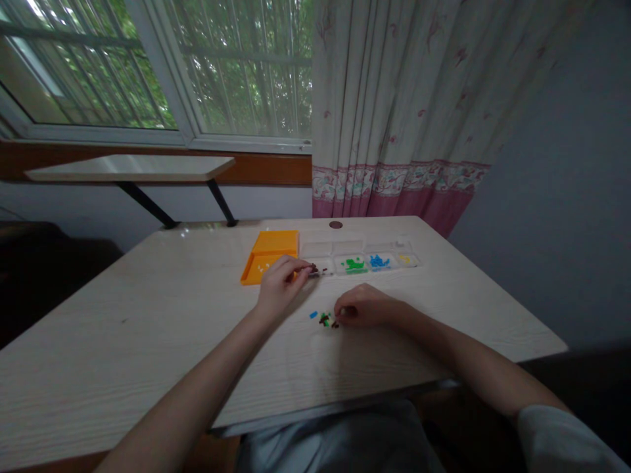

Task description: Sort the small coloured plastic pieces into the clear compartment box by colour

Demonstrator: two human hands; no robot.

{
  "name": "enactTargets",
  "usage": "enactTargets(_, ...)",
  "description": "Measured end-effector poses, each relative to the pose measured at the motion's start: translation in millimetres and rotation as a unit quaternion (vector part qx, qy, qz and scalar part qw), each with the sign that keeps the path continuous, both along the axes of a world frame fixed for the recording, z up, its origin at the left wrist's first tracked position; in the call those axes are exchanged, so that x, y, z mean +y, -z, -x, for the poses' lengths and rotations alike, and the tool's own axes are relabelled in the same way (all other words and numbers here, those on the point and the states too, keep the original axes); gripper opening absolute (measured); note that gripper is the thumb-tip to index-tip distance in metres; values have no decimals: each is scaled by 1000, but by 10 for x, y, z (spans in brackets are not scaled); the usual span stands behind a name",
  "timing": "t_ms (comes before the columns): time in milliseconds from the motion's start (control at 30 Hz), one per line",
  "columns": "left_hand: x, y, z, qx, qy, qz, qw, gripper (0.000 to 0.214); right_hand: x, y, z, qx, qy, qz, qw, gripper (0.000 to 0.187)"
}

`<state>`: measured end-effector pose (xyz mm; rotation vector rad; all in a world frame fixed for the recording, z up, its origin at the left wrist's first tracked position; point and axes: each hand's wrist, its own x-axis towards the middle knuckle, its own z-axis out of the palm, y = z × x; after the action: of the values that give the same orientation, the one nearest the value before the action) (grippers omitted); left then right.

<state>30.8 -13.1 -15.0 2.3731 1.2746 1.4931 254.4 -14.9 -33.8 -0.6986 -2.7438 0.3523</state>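
My left hand (280, 284) reaches over the near left end of a clear divided tray (327, 265), thumb and fingertips pinched together beside small dark brown pieces (315, 268). What the pinch holds, if anything, is too small to make out. Closer to me, my right hand (367, 306) is curled with its fingertips together at the right side of a small loose pile of brown and green pieces (325, 320). Whatever it grips is hidden by the fingers. A single blue piece (313, 315) lies just left of that pile.
Other tray compartments hold green pieces (353, 265), blue pieces (379, 261) and yellow pieces (405, 259). An open orange box (273, 242) with several white bits stands left of the tray. Behind it all lies a dark round disc (336, 225). A raised shelf (133, 167) overhangs the table's back left.
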Motion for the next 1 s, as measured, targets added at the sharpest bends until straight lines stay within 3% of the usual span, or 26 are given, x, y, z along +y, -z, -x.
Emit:
enactTargets(267, 215, 250, 21, 47, -135, 58, 988, 18, 12, 1, -9, -9, 4, 1, 1000, 15)
enactTargets(533, 241, 247, 60, 73, -162, 70, 981, 21, 23, 4, -24, -8, 1, 18, 1000, 16)
enactTargets(700, 190, 242, 18, 67, -85, 65, 992, 18, 30, 57, 31, 58, 59, 107, 991, 15)
enactTargets(867, 60, 228, -79, 116, 73, 39, 990, 16, 126, 146, 90, 209, 135, 270, 930, 30)
enactTargets(1000, -16, 221, -152, 131, 103, 36, 985, 16, 193, 166, 108, 261, 151, 319, 899, 33)
